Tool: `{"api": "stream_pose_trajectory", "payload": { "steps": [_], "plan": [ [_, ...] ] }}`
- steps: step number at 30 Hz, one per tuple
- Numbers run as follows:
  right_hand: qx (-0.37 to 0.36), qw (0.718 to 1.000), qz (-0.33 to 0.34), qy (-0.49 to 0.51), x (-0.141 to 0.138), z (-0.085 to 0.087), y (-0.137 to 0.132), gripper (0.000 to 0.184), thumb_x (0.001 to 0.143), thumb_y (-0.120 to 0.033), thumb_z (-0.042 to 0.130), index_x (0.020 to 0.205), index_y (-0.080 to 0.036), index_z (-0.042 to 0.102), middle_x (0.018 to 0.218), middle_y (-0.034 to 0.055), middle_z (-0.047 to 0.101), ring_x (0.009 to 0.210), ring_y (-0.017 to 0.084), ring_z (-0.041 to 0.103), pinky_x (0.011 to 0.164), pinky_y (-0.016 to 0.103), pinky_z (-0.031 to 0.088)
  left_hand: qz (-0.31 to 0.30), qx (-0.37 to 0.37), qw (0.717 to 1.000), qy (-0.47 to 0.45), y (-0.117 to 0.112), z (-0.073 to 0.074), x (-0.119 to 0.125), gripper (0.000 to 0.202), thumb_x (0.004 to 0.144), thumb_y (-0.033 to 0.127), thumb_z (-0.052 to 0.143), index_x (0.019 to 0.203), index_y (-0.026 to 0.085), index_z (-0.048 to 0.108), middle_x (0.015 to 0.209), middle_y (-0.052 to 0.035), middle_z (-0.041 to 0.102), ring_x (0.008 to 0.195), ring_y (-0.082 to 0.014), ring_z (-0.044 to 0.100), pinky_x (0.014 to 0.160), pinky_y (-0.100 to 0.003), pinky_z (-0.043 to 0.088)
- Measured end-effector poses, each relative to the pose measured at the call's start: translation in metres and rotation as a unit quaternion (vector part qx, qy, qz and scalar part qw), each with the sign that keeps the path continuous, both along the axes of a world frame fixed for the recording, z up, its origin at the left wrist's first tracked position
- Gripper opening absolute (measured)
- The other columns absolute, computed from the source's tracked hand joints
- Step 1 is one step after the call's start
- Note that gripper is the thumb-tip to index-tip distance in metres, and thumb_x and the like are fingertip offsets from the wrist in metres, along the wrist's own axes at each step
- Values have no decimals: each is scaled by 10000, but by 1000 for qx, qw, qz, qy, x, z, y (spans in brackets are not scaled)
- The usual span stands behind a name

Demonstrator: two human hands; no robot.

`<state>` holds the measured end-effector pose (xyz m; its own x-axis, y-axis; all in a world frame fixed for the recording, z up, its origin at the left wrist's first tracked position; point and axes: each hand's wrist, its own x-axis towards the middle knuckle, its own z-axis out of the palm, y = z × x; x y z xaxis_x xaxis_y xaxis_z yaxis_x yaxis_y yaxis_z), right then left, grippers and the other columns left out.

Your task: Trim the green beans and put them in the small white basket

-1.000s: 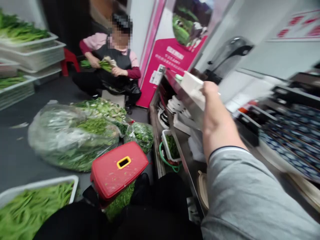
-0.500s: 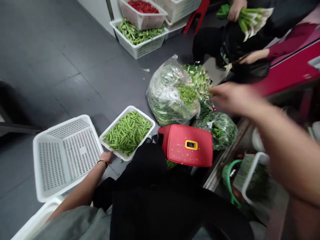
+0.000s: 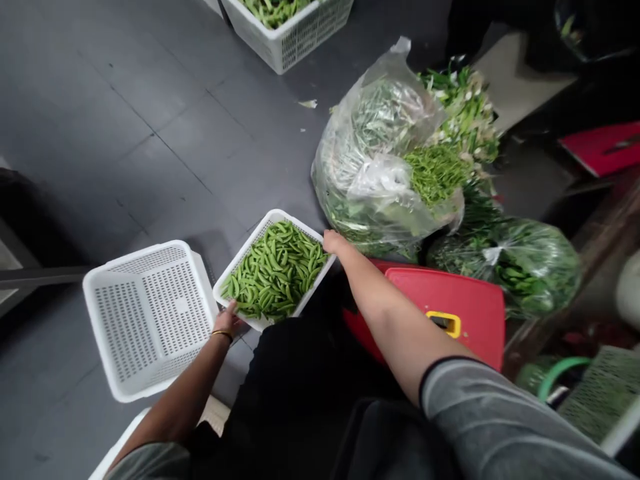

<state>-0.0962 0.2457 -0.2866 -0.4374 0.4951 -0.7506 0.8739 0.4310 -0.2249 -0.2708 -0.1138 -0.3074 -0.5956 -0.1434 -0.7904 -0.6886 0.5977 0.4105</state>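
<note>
A white plastic basket (image 3: 263, 227) filled with green pea pods (image 3: 277, 270) sits on the grey floor in front of my knees. My left hand (image 3: 227, 322) grips its near left corner, fingers closed on the rim. My right hand (image 3: 333, 241) is closed on the rim at the basket's right corner. An empty white perforated basket (image 3: 147, 315) stands just left of it, touching it.
A large clear bag of green stalks (image 3: 385, 160) lies right of the pea basket, with a smaller bag of greens (image 3: 520, 267) beside it. A red stool (image 3: 450, 313) stands under my right arm. Another basket of pods (image 3: 295, 27) is at the top.
My right hand came away from the counter shelf, swung down and left, and took hold of the pea basket's right corner. My view dropped to the floor. The left hand stays on the basket.
</note>
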Motion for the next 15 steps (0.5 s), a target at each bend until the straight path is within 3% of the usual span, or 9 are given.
{"api": "stream_pose_trajectory", "payload": {
  "steps": [3,7,12,15],
  "plan": [
    [-23,999,-30,4,-2,-14,-8,354,805,-195,626,1139,-76,624,1110,172,649,995,210,633,826,234,463,3,16,1000,-6,1,-10,6,238,636,227,725,793,116,585,656,-55,618,542,-180,599,540,-333,511],
    [19,997,-78,9,-2,-10,-17,317,826,-136,540,1117,-72,646,1119,186,649,1065,220,611,863,220,442,24,58,996,57,12,-7,1,206,623,176,700,778,146,567,663,-3,610,537,-134,575,562,-291,508],
    [66,992,-102,41,-2,19,-22,351,870,-106,418,1162,-68,608,1146,172,639,1108,218,588,901,239,435,47,117,979,157,29,18,-29,167,647,138,660,783,143,565,675,32,590,556,-97,549,627,-267,518],
    [69,991,-100,60,-1,57,-20,332,891,-118,399,1138,-43,608,1124,190,643,1071,235,607,863,276,462,27,140,970,198,43,47,-44,167,691,142,669,834,119,586,726,12,597,601,-105,557,653,-285,523]
  ]
}}
